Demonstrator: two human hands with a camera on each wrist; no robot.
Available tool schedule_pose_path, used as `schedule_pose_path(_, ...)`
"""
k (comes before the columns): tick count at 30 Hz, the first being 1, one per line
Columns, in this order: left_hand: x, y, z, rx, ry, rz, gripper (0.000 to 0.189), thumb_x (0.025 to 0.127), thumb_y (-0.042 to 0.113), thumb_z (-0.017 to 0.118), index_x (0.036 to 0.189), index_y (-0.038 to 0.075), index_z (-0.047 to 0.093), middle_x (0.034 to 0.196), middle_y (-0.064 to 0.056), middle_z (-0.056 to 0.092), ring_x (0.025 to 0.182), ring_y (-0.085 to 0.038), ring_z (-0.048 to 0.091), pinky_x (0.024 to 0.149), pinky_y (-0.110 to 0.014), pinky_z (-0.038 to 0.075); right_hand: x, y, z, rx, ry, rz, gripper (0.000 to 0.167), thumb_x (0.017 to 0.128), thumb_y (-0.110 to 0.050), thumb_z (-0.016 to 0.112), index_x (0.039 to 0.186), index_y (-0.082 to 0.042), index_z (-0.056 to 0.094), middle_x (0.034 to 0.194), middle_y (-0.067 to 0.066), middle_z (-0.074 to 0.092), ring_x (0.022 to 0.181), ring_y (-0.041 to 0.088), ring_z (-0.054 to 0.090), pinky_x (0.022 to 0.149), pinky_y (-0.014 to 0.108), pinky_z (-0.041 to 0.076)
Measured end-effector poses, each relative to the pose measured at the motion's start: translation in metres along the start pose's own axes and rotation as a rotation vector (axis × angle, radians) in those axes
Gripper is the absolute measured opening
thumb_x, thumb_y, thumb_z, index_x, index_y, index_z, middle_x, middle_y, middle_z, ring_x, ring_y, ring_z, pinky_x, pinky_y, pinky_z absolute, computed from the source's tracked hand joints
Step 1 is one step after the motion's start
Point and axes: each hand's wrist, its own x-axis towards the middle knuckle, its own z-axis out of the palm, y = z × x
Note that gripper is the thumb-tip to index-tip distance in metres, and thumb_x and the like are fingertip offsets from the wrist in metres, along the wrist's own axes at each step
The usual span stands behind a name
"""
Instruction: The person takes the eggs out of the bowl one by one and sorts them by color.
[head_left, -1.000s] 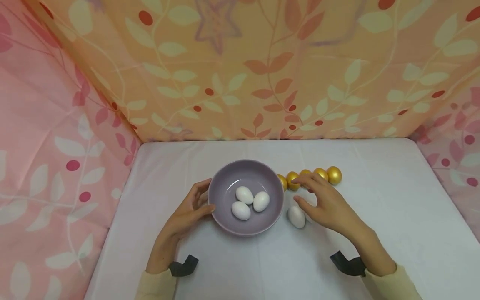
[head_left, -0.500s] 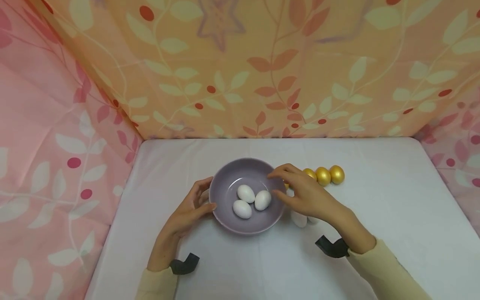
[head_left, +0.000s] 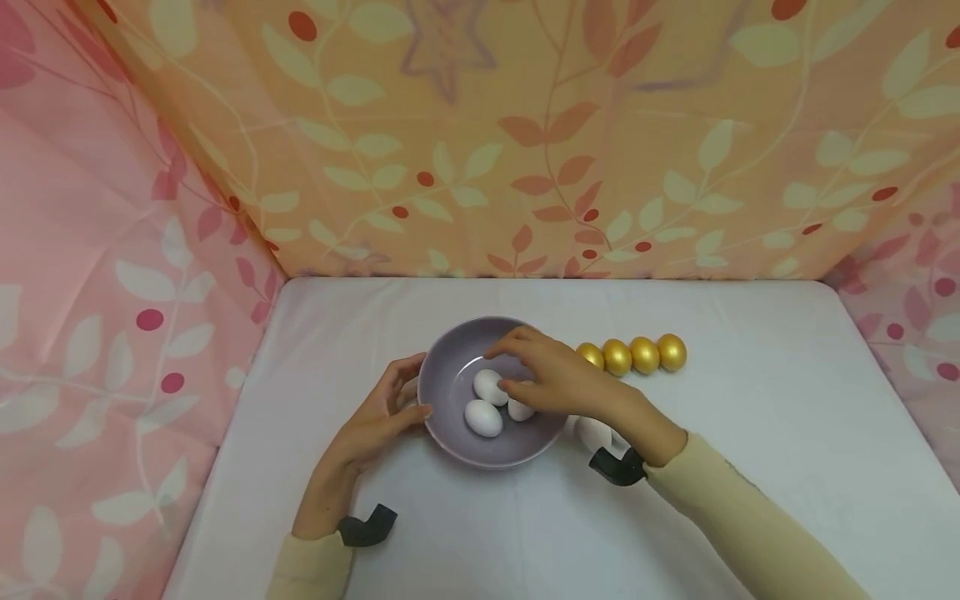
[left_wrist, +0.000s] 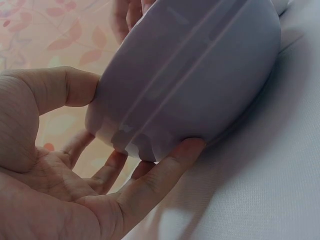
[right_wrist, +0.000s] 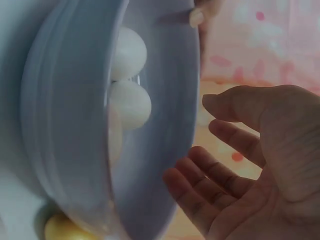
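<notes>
Steadying bowl (head_left: 447, 379): our left fingers (left_wrist: 170, 172) pinch it.
Eggs (head_left: 483, 418): our right fingers (right_wrist: 187, 195) hover, spread; apparently picking step, pinch needed next.

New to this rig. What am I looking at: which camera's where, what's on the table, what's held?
No robot here: a person works with two bare hands. The wide pictures come from a head camera looking forward and down; the close-ups come from cameras on the left and right wrists. On the white table stands a purple bowl with three white eggs inside. To its right are gold eggs in a row and at least one more white egg, partly hidden. The left hand holds the bowl; the right hand is over it, holding nothing.
</notes>
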Motion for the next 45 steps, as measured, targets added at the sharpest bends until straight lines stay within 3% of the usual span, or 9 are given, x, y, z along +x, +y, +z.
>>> schedule_pose_path(5,0.002,-0.002,-0.001,-0.008,-0.010,-0.002,0.078,0.097,-0.003,0.065,0.163,0.014,0.027,0.176,-0.009,0.019,0.161,-0.046,0.021,0.096,-0.032,0.058,0.014,-0.003,0.003,-0.087,-0.084,0.016,0.041,0.098,-0.020,0.070,0.138,-0.010,0.067,0.133,0.014,0.066,0.114,0.029,0.066,0.098,0.043,0.055)
schedule_pose_path(12,0.001,-0.001,-0.001,-0.025,-0.008,-0.004,0.079,0.097,-0.002,0.067,0.163,0.014,0.027,0.176,-0.007,0.019,0.161,-0.044,0.022,0.095,-0.032,0.058,0.029,-0.004,0.011,-0.169,-0.154,0.037,0.042,0.098,-0.023,0.072,0.139,-0.013,0.066,0.128,0.010,0.065,0.094,0.019,0.062,0.087,0.036,0.054)
schedule_pose_path(19,0.002,-0.002,-0.001,-0.035,-0.016,0.002,0.078,0.098,-0.003,0.066,0.163,0.014,0.027,0.176,-0.008,0.019,0.160,-0.045,0.023,0.095,-0.033,0.059,0.036,-0.006,0.016,-0.215,-0.207,0.025,0.040,0.096,-0.019,0.074,0.136,-0.012,0.067,0.131,0.010,0.066,0.102,0.021,0.065,0.095,0.041,0.056)
schedule_pose_path(28,-0.001,0.001,-0.002,-0.027,-0.005,-0.001,0.079,0.097,-0.002,0.067,0.163,0.013,0.026,0.176,-0.009,0.019,0.161,-0.044,0.022,0.094,-0.032,0.059,0.046,-0.011,0.024,-0.231,-0.300,0.043,0.044,0.092,-0.011,0.075,0.135,-0.010,0.066,0.123,0.012,0.064,0.102,0.024,0.063,0.095,0.042,0.055)
schedule_pose_path(37,-0.001,0.002,0.000,-0.038,-0.003,-0.004,0.079,0.097,-0.002,0.067,0.163,0.013,0.027,0.175,-0.008,0.020,0.159,-0.043,0.024,0.094,-0.033,0.060,0.055,-0.010,0.029,-0.221,-0.307,0.033,0.043,0.093,-0.010,0.077,0.134,-0.006,0.065,0.128,0.014,0.067,0.113,0.028,0.065,0.101,0.045,0.055)
schedule_pose_path(45,0.000,0.002,0.000,-0.034,-0.005,-0.008,0.078,0.097,-0.004,0.065,0.163,0.014,0.027,0.176,-0.007,0.019,0.160,-0.046,0.023,0.094,-0.034,0.060,0.057,-0.006,0.032,-0.213,-0.290,0.024,0.041,0.091,-0.011,0.078,0.131,-0.010,0.066,0.122,0.012,0.065,0.102,0.024,0.064,0.092,0.041,0.057)
